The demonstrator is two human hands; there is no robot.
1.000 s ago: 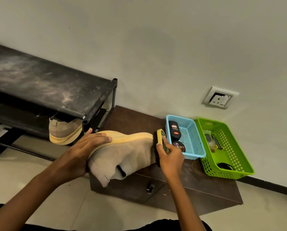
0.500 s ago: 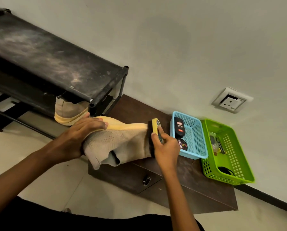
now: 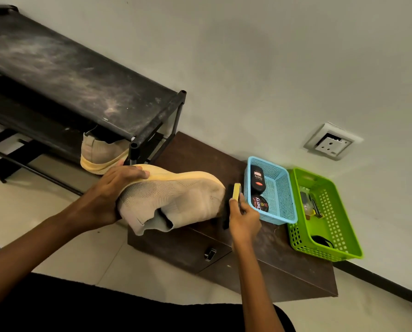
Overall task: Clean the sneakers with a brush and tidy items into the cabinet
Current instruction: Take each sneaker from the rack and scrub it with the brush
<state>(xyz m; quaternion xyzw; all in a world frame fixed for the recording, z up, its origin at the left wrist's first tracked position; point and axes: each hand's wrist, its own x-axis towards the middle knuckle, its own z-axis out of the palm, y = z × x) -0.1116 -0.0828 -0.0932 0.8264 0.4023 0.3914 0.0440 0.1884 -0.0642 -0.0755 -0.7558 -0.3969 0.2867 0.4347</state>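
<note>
Two hands are engaged on one beige knit sneaker point(image 3: 176, 200), which is held above the near-left end of a low brown cabinet point(image 3: 284, 267). The left hand point(image 3: 106, 200) grips the sneaker at its heel end, fingers curled over the yellow sole, which is turned away from the person. The sneaker lies on its side, its toe pointing toward the right hand point(image 3: 244, 221). The right hand is closed around a yellow-backed brush point(image 3: 235, 191), whose dark bristles touch the toe. Just beyond the right hand, on the cabinet's top surface, stands a blue basket point(image 3: 280, 200) holding a black bottle point(image 3: 257, 179) and a round polish tin point(image 3: 260, 204). Further out to the right of that hand, touching or just beside the blue one, stands a green basket point(image 3: 336, 212) with small items that cannot be identified. Just beyond the left hand, a second sneaker point(image 3: 99, 156) sits on a lower tier of a dusty black shoe rack point(image 3: 80, 80). A wall socket point(image 3: 331, 142) is mounted above the baskets.
</note>
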